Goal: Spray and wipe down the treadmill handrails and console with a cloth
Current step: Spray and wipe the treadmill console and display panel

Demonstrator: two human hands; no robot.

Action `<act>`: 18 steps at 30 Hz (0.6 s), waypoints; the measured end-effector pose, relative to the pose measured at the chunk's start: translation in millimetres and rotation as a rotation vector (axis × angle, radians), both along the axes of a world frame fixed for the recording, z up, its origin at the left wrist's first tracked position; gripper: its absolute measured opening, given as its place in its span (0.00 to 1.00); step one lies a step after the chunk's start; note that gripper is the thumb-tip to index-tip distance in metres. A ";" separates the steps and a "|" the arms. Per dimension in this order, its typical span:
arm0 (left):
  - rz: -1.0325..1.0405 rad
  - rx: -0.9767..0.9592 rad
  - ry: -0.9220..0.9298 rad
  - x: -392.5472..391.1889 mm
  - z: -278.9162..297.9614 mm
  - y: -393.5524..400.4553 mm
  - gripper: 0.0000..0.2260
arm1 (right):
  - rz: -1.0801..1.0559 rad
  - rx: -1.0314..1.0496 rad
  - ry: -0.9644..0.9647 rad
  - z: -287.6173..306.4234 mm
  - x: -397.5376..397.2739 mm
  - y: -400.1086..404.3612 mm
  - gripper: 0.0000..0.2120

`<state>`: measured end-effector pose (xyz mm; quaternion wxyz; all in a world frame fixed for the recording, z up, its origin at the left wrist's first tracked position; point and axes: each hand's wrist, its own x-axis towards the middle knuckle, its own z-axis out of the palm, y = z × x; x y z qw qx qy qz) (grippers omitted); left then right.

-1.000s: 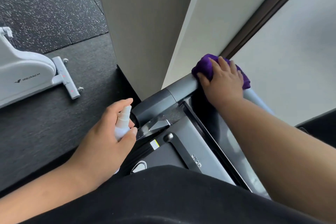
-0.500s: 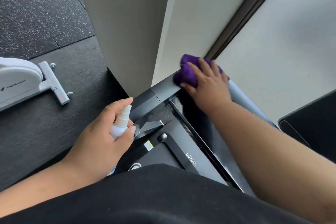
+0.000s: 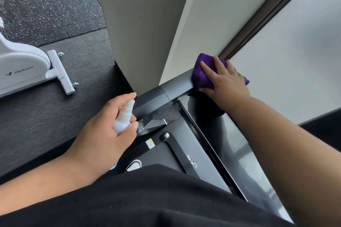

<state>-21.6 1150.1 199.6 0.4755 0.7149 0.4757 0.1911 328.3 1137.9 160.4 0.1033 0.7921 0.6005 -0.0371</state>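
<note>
A dark grey treadmill handrail bar (image 3: 171,86) runs from lower left to upper right in front of me, above the glossy black console panel (image 3: 230,142). My right hand (image 3: 223,81) lies flat on a purple cloth (image 3: 200,73), pressing it on the bar. My left hand (image 3: 108,131) grips a small white spray bottle (image 3: 124,116) upright, its nozzle near the bar's left end and a finger on its top. The cloth hides the bar beneath it.
A pale wall corner (image 3: 166,33) stands right behind the bar, with a dark window frame (image 3: 262,16) to its right. A white exercise machine base (image 3: 27,68) sits on the dark floor mat (image 3: 46,116) at left. My black shirt (image 3: 147,199) fills the bottom.
My right hand has slid the purple cloth along the bar, left and back right. The left hand keeps the bottle in the same grip. The view has shifted slightly.
</note>
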 end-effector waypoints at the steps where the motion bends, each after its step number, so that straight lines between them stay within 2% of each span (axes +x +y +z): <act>1: 0.014 0.008 0.001 0.1 -0.4 -0.1 0.24 | 0.086 -0.031 0.026 3.7 -2.7 6.9 0.38; 4: 0.063 0.018 -0.003 0.7 0.6 1.2 0.23 | 0.268 -0.055 0.117 8.3 -25.3 5.5 0.39; 7: 0.100 0.003 -0.017 2.5 3.0 1.6 0.23 | 0.404 0.032 0.204 -2.8 -80.4 -7.0 0.38; 12: 0.092 0.059 0.016 11.2 7.5 3.1 0.24 | 0.594 0.064 0.249 -20.4 -164.3 -7.9 0.35; 15: 0.082 0.077 0.044 15.2 13.0 4.4 0.23 | 0.603 0.081 0.243 -19.9 -143.6 -3.4 0.36; 18: 0.088 0.060 0.044 17.5 15.7 3.1 0.23 | 0.480 0.095 0.258 -13.2 -101.9 -1.1 0.36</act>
